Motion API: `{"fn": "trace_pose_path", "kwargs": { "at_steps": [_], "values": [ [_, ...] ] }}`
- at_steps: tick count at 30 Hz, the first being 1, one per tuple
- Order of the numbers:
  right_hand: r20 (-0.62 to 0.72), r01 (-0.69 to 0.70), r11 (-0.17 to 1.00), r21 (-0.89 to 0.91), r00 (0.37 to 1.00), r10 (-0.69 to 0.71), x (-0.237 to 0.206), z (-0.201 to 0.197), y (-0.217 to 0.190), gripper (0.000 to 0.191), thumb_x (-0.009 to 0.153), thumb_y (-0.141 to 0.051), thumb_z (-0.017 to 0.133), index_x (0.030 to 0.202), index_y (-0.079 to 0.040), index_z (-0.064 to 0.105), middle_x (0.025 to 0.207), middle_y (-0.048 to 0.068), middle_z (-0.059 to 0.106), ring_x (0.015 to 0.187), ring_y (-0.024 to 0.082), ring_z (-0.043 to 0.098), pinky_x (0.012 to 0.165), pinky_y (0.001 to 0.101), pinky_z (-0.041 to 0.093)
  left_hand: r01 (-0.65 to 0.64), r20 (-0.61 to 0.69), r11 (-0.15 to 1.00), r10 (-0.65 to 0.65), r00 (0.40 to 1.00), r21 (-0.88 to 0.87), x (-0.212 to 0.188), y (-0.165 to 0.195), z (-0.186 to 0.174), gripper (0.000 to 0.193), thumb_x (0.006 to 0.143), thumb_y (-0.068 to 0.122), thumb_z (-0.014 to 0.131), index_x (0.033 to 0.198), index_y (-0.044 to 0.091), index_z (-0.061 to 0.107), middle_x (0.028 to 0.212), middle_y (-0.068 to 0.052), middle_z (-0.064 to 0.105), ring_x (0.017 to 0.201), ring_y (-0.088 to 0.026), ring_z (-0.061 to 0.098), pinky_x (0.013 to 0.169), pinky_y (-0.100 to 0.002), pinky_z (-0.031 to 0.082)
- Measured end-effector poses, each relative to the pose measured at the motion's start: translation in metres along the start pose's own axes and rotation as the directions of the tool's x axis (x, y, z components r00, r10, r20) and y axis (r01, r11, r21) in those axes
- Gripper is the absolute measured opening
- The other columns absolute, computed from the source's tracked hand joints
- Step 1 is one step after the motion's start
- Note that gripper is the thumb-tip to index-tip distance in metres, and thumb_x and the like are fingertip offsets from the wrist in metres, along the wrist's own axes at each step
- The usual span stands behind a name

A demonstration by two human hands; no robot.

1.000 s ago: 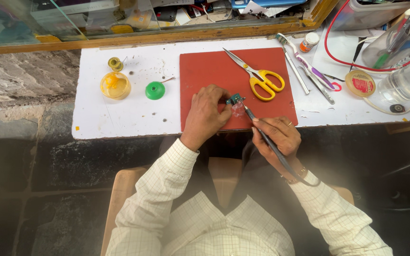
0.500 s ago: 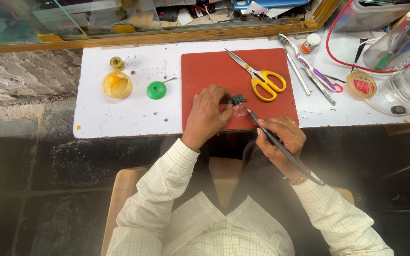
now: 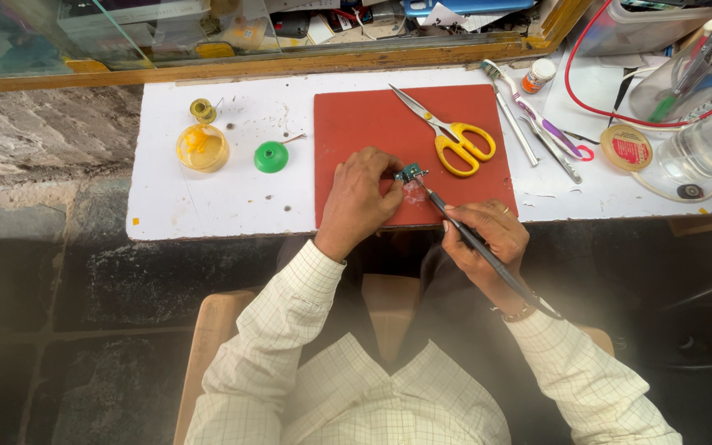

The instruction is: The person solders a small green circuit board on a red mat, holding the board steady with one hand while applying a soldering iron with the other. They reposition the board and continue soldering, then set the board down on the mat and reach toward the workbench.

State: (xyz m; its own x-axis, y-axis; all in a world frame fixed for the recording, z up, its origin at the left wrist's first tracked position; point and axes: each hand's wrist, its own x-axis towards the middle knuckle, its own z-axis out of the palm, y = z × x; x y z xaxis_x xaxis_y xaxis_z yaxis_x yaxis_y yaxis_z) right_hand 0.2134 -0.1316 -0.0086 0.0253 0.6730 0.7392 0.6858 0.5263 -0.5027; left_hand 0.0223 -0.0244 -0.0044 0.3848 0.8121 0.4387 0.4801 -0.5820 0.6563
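Note:
A small green circuit board (image 3: pixel 409 173) lies on the red mat (image 3: pixel 372 124) near its front edge. My left hand (image 3: pixel 363 202) rests on the mat and pinches the board with thumb and fingers. My right hand (image 3: pixel 488 239) grips a long dark soldering iron (image 3: pixel 475 243) like a pen, its tip touching the board from the right. A bit of clear plastic (image 3: pixel 414 194) sits just under the board.
Yellow-handled scissors (image 3: pixel 455 136) lie on the mat's far right. On the white tabletop (image 3: pixel 208 198) stand a yellow dish (image 3: pixel 202 147), a small solder spool (image 3: pixel 201 109) and a green cap (image 3: pixel 271 156). Tweezers, a toothbrush (image 3: pixel 537 119), a round tin (image 3: pixel 627 147) and a red wire crowd the right.
Both hands stay on the board and iron; the iron's tip has shifted only slightly at the board. The view has drifted a little.

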Motion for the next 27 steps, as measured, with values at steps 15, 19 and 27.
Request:
{"fn": "trace_pose_path", "kwargs": {
  "at_steps": [15, 19, 27],
  "values": [
    [-0.007, 0.000, 0.999, -0.041, 1.000, -0.001, 0.0028, 0.0010, -0.0062, 0.023, 0.084, 0.005, 0.078, 0.106, -0.001, 0.072, 0.095, 0.010, 0.073, 0.080, 0.023, 0.068, 0.073, 0.0310, 0.054, -0.013, 0.003, 1.000, 0.013, 1.000, 0.010, -0.0001, -0.0024, 0.0011, 0.020, 0.083, 0.013, 0.072, 0.102, 0.008, 0.069, 0.100, -0.005, 0.066, 0.101, -0.026, 0.062, 0.090, -0.040, 0.045],
    [-0.031, 0.010, 1.000, -0.003, 0.999, -0.010, 0.0036, 0.0008, -0.0053, 0.024, 0.085, 0.006, 0.078, 0.107, 0.000, 0.071, 0.096, 0.011, 0.073, 0.082, 0.023, 0.068, 0.074, 0.0309, 0.055, -0.014, -0.004, 1.000, 0.014, 1.000, 0.004, 0.0002, -0.0012, 0.0013, 0.019, 0.084, 0.013, 0.072, 0.102, 0.008, 0.069, 0.100, -0.005, 0.066, 0.100, -0.025, 0.062, 0.089, -0.040, 0.045],
    [-0.015, 0.022, 1.000, -0.002, 1.000, -0.022, 0.0036, -0.0009, -0.0037, 0.024, 0.084, 0.005, 0.078, 0.106, -0.001, 0.070, 0.095, 0.011, 0.073, 0.081, 0.023, 0.068, 0.074, 0.0314, 0.055, -0.015, 0.004, 1.000, 0.015, 1.000, 0.018, -0.0007, 0.0001, 0.0004, 0.020, 0.084, 0.013, 0.072, 0.103, 0.009, 0.069, 0.100, -0.004, 0.065, 0.100, -0.025, 0.062, 0.089, -0.040, 0.045]
  ]
}}
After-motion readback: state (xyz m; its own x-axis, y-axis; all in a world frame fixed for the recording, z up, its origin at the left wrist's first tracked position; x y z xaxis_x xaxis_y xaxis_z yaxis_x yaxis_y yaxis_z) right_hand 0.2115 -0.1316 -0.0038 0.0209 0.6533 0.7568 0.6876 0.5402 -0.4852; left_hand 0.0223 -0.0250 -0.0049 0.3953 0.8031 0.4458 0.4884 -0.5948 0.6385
